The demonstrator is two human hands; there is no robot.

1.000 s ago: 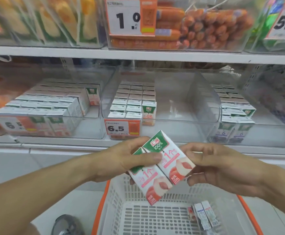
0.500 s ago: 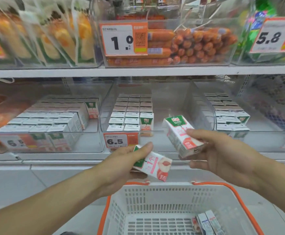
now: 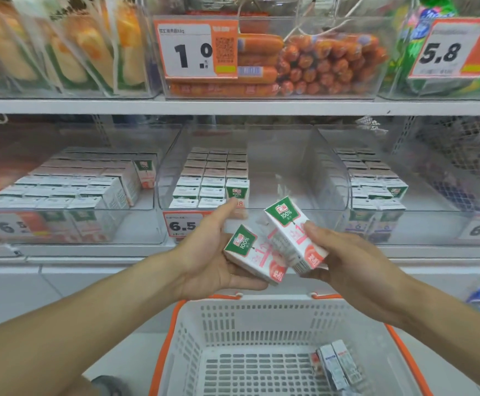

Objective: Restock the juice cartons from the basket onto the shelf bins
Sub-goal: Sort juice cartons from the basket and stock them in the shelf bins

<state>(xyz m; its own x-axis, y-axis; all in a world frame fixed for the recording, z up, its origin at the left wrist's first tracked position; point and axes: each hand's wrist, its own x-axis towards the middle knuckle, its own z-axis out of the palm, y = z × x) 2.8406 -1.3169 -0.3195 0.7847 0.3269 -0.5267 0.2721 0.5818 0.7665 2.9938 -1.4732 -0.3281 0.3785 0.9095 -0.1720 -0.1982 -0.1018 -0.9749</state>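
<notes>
My left hand (image 3: 210, 252) holds a white, green and pink juice carton (image 3: 254, 257) tilted on its side, thumb under it and forefinger stretched up. My right hand (image 3: 344, 261) grips a second, like carton (image 3: 293, 232), which is more upright and touches the first. Both hang in front of the middle clear shelf bin (image 3: 290, 178), above the white basket (image 3: 261, 318) with its orange rim. The bin's left half has rows of cartons (image 3: 213, 178); its right half is bare. Two or three cartons (image 3: 337, 367) lie in the basket's right corner.
Clear bins of cartons stand to the left (image 3: 70, 190) and right (image 3: 376, 184) of the middle one. A price tag reading 6.5 (image 3: 183, 224) hangs on the middle bin's front. The shelf above (image 3: 233, 105) carries sausages and packaged snacks.
The two cartons were held together, then drew apart as the right hand lifted its carton toward the bin. Now the hands are close again and the cartons touch.
</notes>
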